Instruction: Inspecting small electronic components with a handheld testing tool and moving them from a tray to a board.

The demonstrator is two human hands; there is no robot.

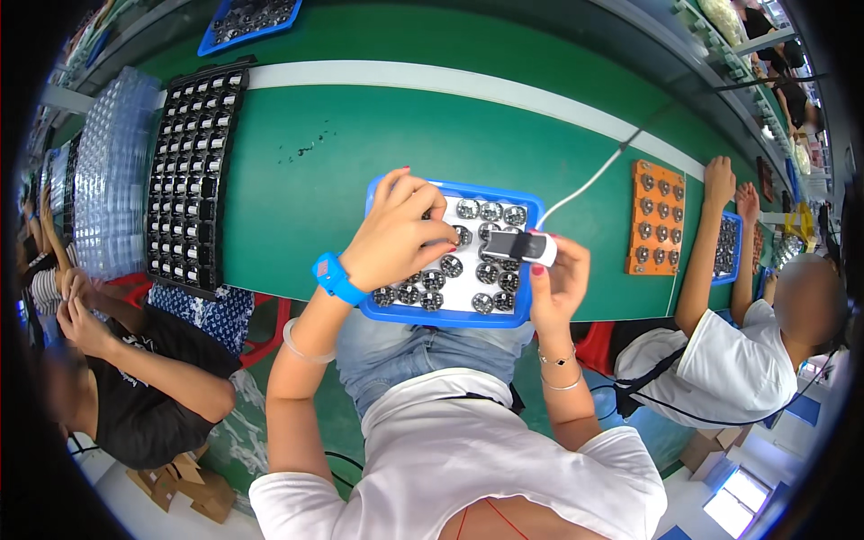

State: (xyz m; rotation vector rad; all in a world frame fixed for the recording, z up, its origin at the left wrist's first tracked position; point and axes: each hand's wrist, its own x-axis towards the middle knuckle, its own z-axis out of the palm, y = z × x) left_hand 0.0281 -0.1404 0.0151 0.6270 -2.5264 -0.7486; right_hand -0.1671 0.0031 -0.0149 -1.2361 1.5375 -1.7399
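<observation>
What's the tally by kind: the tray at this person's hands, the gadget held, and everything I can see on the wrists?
Blue tray: 1
Black-and-white device: 1
Blue wristband: 1
Bangles: 2
Thin bracelet: 1
Total: 6

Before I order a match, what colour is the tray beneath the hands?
The tray has a blue rim, white inside; best in head view.

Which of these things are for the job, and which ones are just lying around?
Seem part of the job:
near blue tray
round parts in it
black-and-white device in the right grip

Seem just lying around:
black rack
clear plastic trays
orange board
small black bits on the green table
</observation>
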